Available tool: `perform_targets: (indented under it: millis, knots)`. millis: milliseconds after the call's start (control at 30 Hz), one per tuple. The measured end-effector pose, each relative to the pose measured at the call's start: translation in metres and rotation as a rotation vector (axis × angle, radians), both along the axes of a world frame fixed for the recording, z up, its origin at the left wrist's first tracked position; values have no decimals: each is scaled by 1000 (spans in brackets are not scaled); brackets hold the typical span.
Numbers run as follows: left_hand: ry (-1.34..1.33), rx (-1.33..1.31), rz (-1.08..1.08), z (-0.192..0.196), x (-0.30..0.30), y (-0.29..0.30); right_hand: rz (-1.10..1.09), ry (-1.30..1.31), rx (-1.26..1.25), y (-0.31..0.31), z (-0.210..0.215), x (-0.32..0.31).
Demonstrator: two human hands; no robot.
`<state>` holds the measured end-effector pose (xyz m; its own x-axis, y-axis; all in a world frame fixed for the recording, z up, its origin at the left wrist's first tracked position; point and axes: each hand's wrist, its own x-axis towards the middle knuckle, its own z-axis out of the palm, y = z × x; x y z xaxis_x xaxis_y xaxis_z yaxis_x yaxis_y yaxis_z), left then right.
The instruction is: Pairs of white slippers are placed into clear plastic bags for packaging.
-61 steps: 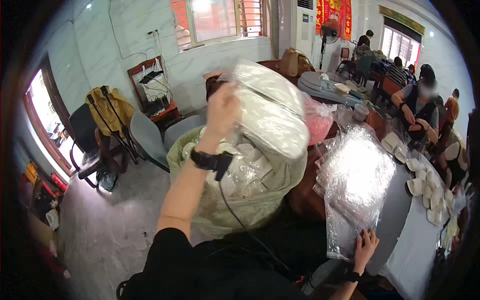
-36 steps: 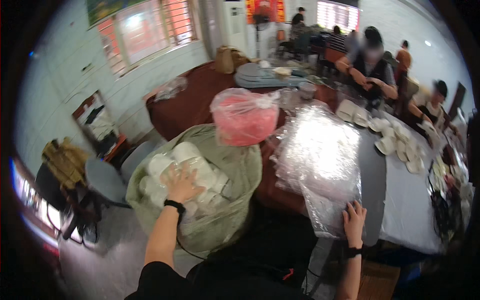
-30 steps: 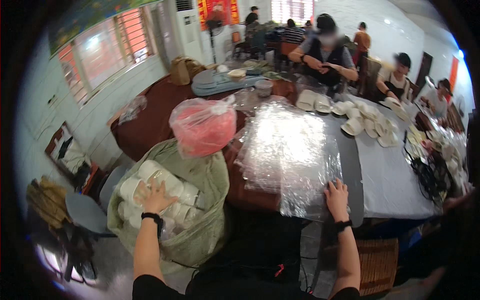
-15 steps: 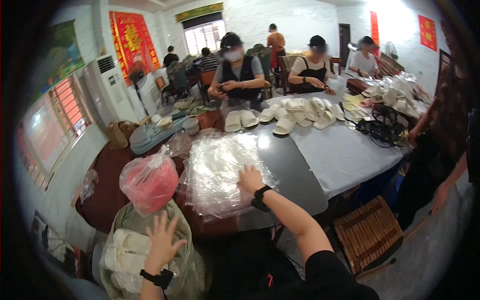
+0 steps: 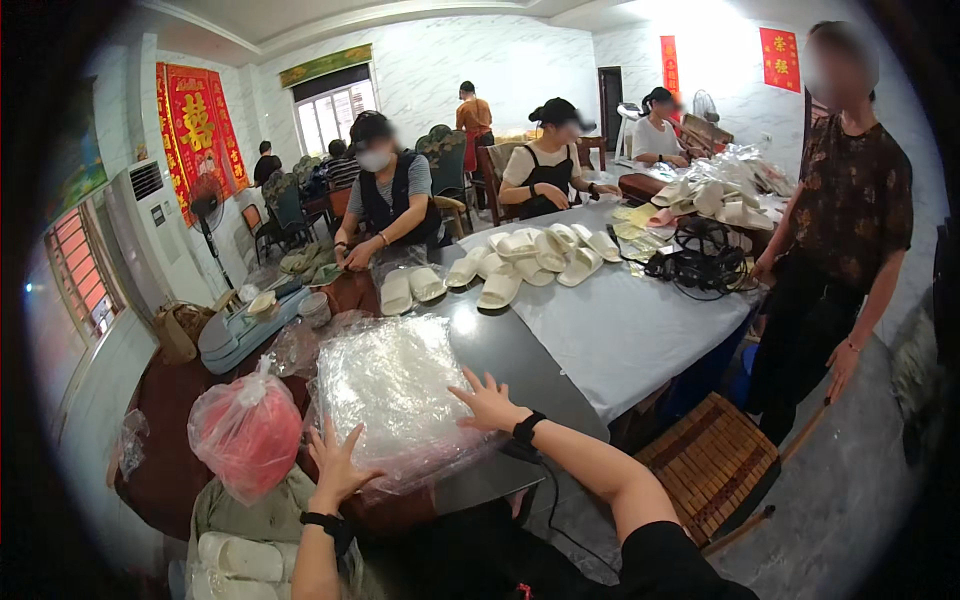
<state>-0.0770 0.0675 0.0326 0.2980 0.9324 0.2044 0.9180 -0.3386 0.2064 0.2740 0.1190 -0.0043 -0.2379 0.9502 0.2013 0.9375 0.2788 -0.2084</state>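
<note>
A thick stack of clear plastic bags (image 5: 395, 395) lies on the grey table (image 5: 520, 360) in front of me. My left hand (image 5: 338, 468) rests flat on the stack's near left edge, fingers spread. My right hand (image 5: 487, 402) presses on its right side, fingers apart, a black band on the wrist. Neither hand grips anything. A pink-red filled plastic bag (image 5: 245, 430) sits just left of my left hand, above a green sack of white slippers (image 5: 235, 555).
White slippers (image 5: 500, 270) lie in rows further along the table on a white cloth. Several seated people work opposite. A person stands at the right beside a woven stool (image 5: 712, 465). Black cables (image 5: 700, 265) lie on the cloth.
My view swung right from the green sack to the table. My left hand left the slippers in the sack and came onto the plastic bag stack beside my right hand.
</note>
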Motion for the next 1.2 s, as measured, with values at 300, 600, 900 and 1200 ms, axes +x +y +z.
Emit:
perform_targets:
  millis: [300, 600, 900, 1200]
  knots:
    - [-160, -18, -104, -55, 14, -1, 223, 315, -235, 85, 8, 84]
    - [-117, 1, -54, -56, 30, -30, -153, 165, -193, 215, 10, 147]
    - [-319, 141, -22, -71, 22, -28, -407, 160, -211, 263, 17, 156]
    - [-318, 84, 3, -61, 25, -24, -333, 36, -205, 273, 14, 183]
